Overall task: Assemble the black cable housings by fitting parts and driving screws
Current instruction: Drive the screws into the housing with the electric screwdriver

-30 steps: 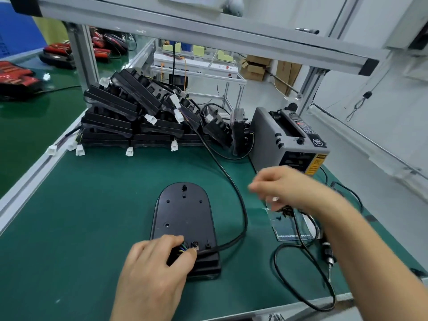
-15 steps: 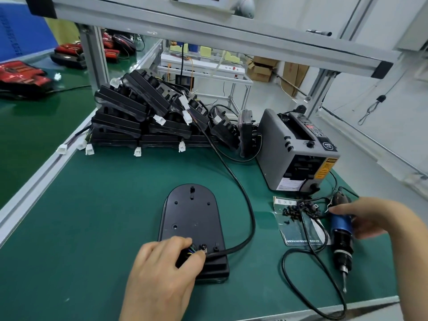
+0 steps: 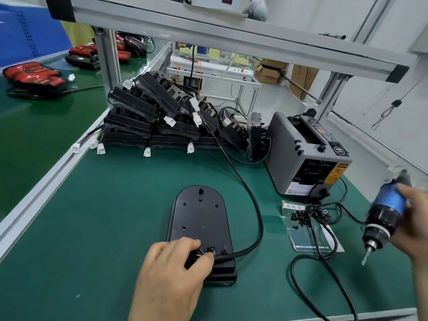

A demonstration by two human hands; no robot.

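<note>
Flat green bench mat (image 3: 92, 228), uniform tone. Matte black oval plastic housing (image 3: 199, 218); round black cable (image 3: 252, 205) matches it. Handheld electric screwdriver (image 3: 384, 209): blue body, black collar, silver bit. Boxy grey tape dispenser (image 3: 291, 158), yellow-and-black warning label (image 3: 334, 174). Stacked black housings (image 3: 143, 112) with white plug connectors (image 3: 101, 149). Glossy red lamp units (image 3: 32, 74) far left

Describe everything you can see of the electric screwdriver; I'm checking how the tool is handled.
The electric screwdriver has a blue barrel, a black ribbed collar, a metal chuck and a thin bit. It is tilted, bit pointing down and left, held clear of the green mat near its right edge. The right hand grips its barrel; the top end is blurred.
</note>
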